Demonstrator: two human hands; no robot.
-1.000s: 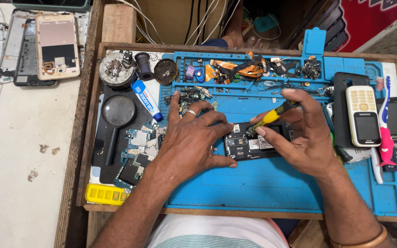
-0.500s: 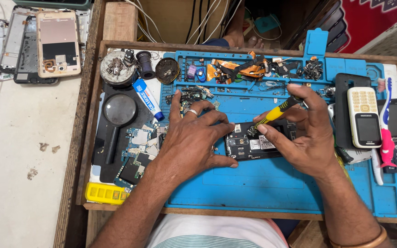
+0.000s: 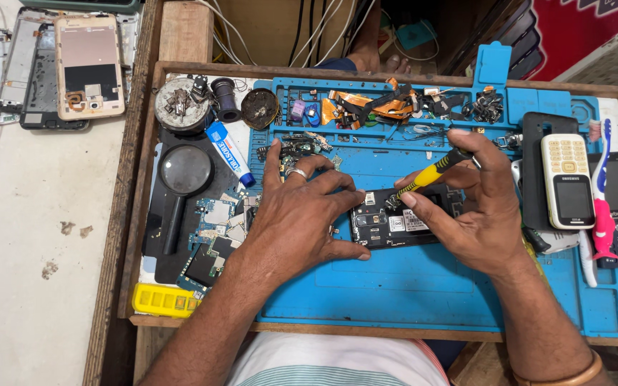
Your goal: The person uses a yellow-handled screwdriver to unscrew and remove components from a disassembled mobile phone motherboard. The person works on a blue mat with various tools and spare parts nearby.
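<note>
An opened black phone (image 3: pixel 395 221) with bare circuitry lies on the blue repair mat (image 3: pixel 409 293). My left hand (image 3: pixel 298 214), a ring on one finger, rests on the mat and pins the phone's left end with fingers and thumb. My right hand (image 3: pixel 477 207) holds a yellow-and-black screwdriver (image 3: pixel 434 171) slanted down to the left, its tip touching the phone's upper middle.
A magnifying glass (image 3: pixel 184 175), loose circuit boards (image 3: pixel 216 229), a yellow parts box (image 3: pixel 162 299) and a glue tube (image 3: pixel 229 151) lie left of the mat. Keypad phones (image 3: pixel 568 179) and a toothbrush (image 3: pixel 601 207) sit right. Dismantled phone backs (image 3: pixel 87 64) lie at the far left.
The view has drifted slightly; both hands stay on the phone, with the screwdriver tip remaining at the same spot.
</note>
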